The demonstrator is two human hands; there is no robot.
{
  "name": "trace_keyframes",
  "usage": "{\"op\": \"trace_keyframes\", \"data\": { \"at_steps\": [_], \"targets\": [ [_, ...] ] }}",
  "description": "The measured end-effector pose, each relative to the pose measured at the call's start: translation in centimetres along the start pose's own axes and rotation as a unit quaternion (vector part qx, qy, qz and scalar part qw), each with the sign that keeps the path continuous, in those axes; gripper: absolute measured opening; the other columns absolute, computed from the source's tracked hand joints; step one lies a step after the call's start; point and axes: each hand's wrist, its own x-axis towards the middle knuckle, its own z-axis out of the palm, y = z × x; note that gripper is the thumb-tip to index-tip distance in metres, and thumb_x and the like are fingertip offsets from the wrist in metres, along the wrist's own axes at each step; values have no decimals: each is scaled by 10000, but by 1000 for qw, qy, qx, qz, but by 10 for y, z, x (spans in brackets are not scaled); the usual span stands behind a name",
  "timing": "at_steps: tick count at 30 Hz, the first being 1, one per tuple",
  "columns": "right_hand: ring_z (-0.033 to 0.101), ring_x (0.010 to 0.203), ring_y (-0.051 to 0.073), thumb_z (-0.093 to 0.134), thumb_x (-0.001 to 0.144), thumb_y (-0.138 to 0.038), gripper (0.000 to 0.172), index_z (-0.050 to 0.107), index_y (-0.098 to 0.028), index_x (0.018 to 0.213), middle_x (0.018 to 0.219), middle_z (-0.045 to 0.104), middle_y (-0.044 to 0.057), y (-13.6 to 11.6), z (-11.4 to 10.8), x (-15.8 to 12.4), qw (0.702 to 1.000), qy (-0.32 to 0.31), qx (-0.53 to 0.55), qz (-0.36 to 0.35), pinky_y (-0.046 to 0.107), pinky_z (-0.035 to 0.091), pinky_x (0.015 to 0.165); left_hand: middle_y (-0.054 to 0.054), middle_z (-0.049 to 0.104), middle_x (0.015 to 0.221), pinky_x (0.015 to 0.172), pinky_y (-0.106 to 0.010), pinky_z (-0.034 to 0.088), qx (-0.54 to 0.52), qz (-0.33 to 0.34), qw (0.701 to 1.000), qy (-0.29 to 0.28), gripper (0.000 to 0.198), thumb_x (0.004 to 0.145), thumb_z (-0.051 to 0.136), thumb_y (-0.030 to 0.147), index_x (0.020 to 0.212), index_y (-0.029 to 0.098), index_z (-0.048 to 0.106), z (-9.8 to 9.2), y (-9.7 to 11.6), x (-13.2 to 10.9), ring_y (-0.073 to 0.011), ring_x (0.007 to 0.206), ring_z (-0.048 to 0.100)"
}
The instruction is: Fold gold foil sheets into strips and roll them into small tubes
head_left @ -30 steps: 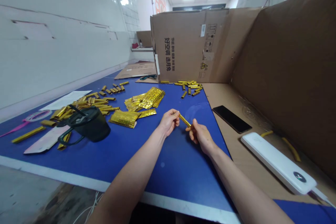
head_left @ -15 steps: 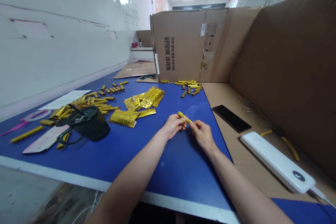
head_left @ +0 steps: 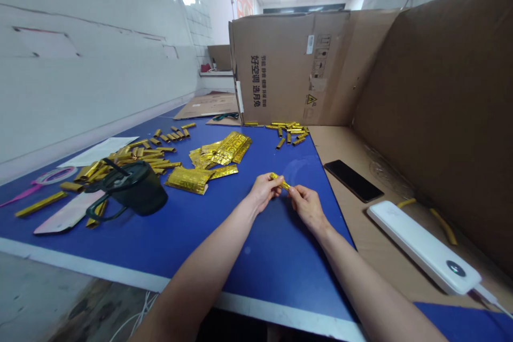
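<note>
A small gold foil tube (head_left: 285, 185) is pinched between my two hands above the blue table (head_left: 264, 256). My left hand (head_left: 265, 191) grips its far left end between thumb and fingers. The near right end sits in the fingertips of my right hand (head_left: 306, 204). Both hands are closed, and the fingers cover part of the tube. Left of them lie flat gold foil packets (head_left: 231, 148) in a loose stack, with another gold packet (head_left: 189, 179) nearer me. More short gold tubes (head_left: 294, 131) are grouped at the back by the cardboard.
A dark cup (head_left: 138, 192) with a handle stands left, before a heap of gold tubes (head_left: 120, 163). Nearby are a tape roll (head_left: 59, 175) and a pink-white phone (head_left: 72, 214). Tall cardboard (head_left: 288, 75) walls the back; a black phone (head_left: 353, 180) and white power bank (head_left: 425, 248) lie right.
My hands have shifted very slightly left, with the gold tube still held between them. Less of the tube shows between the fingers. Things on the table stay put.
</note>
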Motion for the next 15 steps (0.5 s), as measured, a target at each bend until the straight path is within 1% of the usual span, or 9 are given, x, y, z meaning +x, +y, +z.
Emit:
{"op": "trace_keyframes", "data": {
  "at_steps": [3,6,8,10,12,15],
  "targets": [
    [302,368,74,454,736,-455,332,501,-167,578,392,388,-62,-1,1,0,1000,-3,7,-1,210,233,386,32,482,472,404,-176,279,-2,-1,1000,1,263,567,688,293,602,132,483,-2,2,1,-47,394,422],
    [307,373,76,456,732,-457,333,505,-167,575,397,392,-59,-2,0,-1,1000,9,1,-2,213,242,394,34,462,451,375,-177,247,8,-16,1000,-1,258,600,656,338,617,130,505,-3,6,0,-47,362,400],
    [316,385,79,458,731,-458,335,511,-166,575,408,394,-55,-2,-1,-1,1000,24,-16,-8,215,249,403,49,423,418,351,-176,204,23,-20,999,12,236,615,637,333,622,132,514,-4,8,0,-35,319,349],
    [334,404,83,467,726,-460,338,513,-166,567,421,400,-50,-2,-2,-1,999,36,-35,-16,215,258,414,62,397,400,343,-175,189,33,-15,999,28,185,608,629,283,621,136,517,-6,10,1,-28,300,317],
    [348,409,83,474,724,-465,338,508,-169,566,427,412,-47,-1,-2,-1,998,38,-39,-16,213,265,414,54,419,413,350,-174,216,36,-7,999,38,132,598,609,233,627,136,525,-8,11,2,-36,316,348],
    [343,365,79,435,742,-497,364,515,-169,606,419,425,-46,-1,-3,0,999,29,0,22,210,252,377,30,466,442,368,-176,265,42,5,998,45,73,591,566,178,641,130,543,-9,11,3,-54,356,408]
  ]
}}
